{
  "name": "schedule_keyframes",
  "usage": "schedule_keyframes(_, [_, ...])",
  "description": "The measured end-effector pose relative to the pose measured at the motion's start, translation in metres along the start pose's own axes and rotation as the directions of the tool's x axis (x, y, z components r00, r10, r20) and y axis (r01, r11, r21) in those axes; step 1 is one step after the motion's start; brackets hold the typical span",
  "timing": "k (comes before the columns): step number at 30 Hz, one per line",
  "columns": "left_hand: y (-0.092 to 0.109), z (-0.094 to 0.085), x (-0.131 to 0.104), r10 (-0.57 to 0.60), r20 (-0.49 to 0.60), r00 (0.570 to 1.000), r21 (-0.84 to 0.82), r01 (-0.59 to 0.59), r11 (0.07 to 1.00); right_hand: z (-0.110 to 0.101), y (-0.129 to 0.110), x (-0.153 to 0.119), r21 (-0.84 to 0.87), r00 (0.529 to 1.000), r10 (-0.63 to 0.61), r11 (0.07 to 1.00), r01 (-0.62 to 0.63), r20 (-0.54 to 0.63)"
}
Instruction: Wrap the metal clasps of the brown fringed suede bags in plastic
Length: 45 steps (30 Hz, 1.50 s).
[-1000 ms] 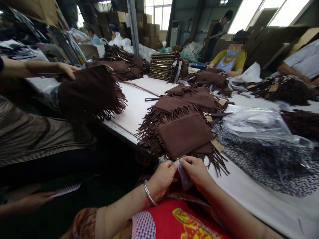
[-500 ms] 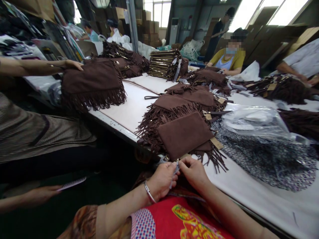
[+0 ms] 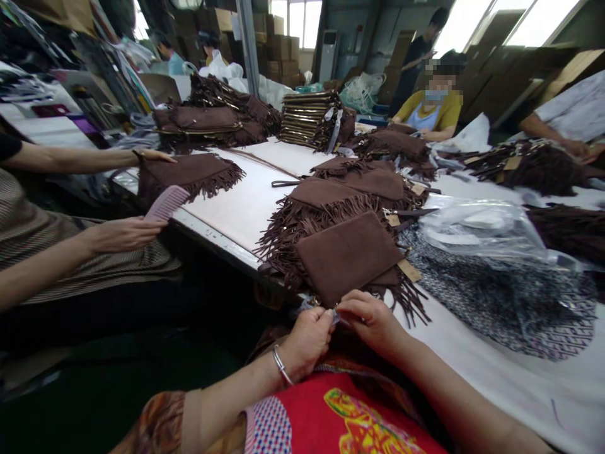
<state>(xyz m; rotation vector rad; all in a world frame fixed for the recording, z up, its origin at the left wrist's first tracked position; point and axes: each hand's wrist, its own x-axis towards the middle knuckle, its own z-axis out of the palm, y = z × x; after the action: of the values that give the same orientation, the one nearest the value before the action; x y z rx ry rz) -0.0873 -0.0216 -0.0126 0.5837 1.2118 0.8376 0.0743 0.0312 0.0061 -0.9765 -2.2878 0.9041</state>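
Observation:
A flat brown suede pouch lies at the table's front edge, on top of brown fringed bags. At its near corner my two hands meet. My left hand, with a silver bangle at the wrist, is closed on a small scrap of clear plastic film. Pinched against the same spot are the fingers of my right hand; what lies between them is too small and covered to make out. A cardboard tag sticks out on the right of the pouch.
To the left a co-worker's hand holds a pink comb; the other rests on a fringed bag. Clear plastic bags and patterned fabric lie on the right. Stacked pouches stand farther back, with other people beyond.
The co-worker's bag has been lowered flat onto the table, and the comb has risen toward it. My hands stay at the pouch corner; my right fingers have curled in slightly.

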Motion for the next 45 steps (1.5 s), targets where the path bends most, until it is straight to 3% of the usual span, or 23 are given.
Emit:
schedule_keyframes(3, [-0.002,-0.003,0.003,0.143,-0.038,0.989,0.185,-0.133,0.974,-0.001,-0.002,0.005,-0.064,0.999,-0.025,0.998,0.027,0.031])
schedule_keyframes(7, [-0.004,-0.008,0.004,0.393,-0.02,0.919,0.494,-0.333,0.803,0.004,-0.007,0.009,-0.129,0.999,0.025,0.991,-0.022,0.027])
schedule_keyframes(14, [-0.008,-0.014,0.001,0.5,0.144,0.854,0.621,-0.471,0.626,0.006,-0.016,0.016,-0.041,0.941,0.336,0.94,-0.338,-0.04])
schedule_keyframes(22, [-0.01,-0.016,0.003,0.58,0.218,0.785,0.735,-0.523,0.432,0.004,-0.008,0.017,0.103,0.897,0.441,0.892,-0.44,0.007])
schedule_keyframes(26, [-0.009,-0.012,0.003,0.595,0.153,0.789,0.714,-0.504,0.486,0.008,-0.01,0.017,0.077,0.904,0.427,0.902,-0.425,-0.006])
schedule_keyframes(31, [-0.007,-0.008,0.004,0.468,-0.018,0.883,0.579,-0.373,0.725,0.012,-0.015,0.01,-0.01,0.929,0.361,0.932,-0.363,-0.085])
schedule_keyframes(34, [-0.004,-0.007,0.007,0.409,-0.061,0.91,0.526,-0.319,0.789,0.003,-0.011,-0.008,0.049,0.917,0.375,0.927,-0.372,-0.139])
schedule_keyframes(37, [-0.005,-0.006,0.01,0.381,-0.088,0.92,0.503,-0.289,0.815,-0.019,-0.001,-0.039,0.076,0.861,0.449,0.893,-0.444,-0.24])
schedule_keyframes(40, [-0.008,-0.004,0.007,0.375,-0.116,0.92,0.49,-0.275,0.827,-0.048,0.009,-0.081,0.124,0.755,0.539,0.836,-0.535,-0.375])
schedule_keyframes(43, [-0.006,-0.008,0.011,0.365,-0.139,0.921,0.563,-0.229,0.794,-0.082,0.024,-0.129,0.158,0.612,0.563,0.794,-0.587,-0.556])
schedule_keyframes(45, [0.0,-0.008,0.021,0.403,-0.146,0.903,0.658,-0.215,0.722,-0.111,0.041,-0.165,0.141,0.481,0.53,0.761,-0.634,-0.698])
